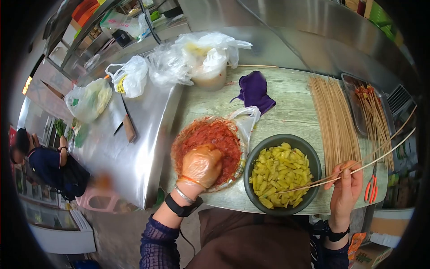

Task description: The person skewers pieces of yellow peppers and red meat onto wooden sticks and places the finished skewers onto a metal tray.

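Observation:
My left hand (202, 165), in a thin clear plastic glove, is curled closed with its fingers down in red, seasoned minced-looking meat (210, 134); the fingertips are hidden. That meat fills a bowl lined with a clear plastic bag (244, 139). Two long bamboo skewers (371, 159) are pinched in my right hand (347, 181), their lower ends reaching over a dark bowl (253, 190) to the right of the meat. Inside this bowl lie many yellow-green pickled pepper pieces (280, 175). The skewers show no meat or pepper on them.
Many bare bamboo skewers (333, 121) lie right, beside a metal tray (349, 80) with loaded skewers (369, 96). Red-handled scissors (371, 189) lie near the edge. Behind are a purple cloth (255, 89) and plastic bags (168, 62); left, a knife (128, 125) and another person (49, 163).

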Available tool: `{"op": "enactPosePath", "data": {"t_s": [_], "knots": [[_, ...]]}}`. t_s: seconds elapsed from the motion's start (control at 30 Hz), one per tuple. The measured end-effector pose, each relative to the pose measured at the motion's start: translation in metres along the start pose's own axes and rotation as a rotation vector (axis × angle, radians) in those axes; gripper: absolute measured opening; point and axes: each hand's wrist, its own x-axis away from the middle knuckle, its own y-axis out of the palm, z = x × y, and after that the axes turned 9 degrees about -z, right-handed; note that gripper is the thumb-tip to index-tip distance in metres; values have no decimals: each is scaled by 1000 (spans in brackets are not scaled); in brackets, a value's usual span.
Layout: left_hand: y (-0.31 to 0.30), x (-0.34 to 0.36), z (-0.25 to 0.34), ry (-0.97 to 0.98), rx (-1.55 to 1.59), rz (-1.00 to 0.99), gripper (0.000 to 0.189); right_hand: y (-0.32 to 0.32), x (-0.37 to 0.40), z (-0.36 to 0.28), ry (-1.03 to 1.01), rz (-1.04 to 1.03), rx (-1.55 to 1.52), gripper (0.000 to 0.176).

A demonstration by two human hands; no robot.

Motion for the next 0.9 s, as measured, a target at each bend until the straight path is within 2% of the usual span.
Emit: {"op": "enactPosePath", "data": {"t_s": [0.17, 0.3, 0.6, 0.73, 0.8, 0.87, 0.9], "knots": [[-6, 6, -21, -262, -22, 24, 14, -1, 1, 0, -13, 35, 1, 14], [-11, 12, -33, -185, -43, 39, 16, -1, 1, 1, -15, 12, -12, 14], [-16, 11, -35, -154, 134, -120, 13, 6, 5, -3, -56, 12, 14, 10], [-7, 10, -39, -38, 136, 165, 17, 9, 7, -8, -107, -5, 38, 9], [3, 17, -46, -72, 414, 297, 16, 4, 10, -11, -113, -14, 64, 8], [-10, 18, -21, -444, 837, 120, 18, 3, 10, -11, -106, -46, 78, 8], [-2, 23, -34, -389, 1200, 205, 20, 12, 9, -8, -86, -96, 72, 8]]}}
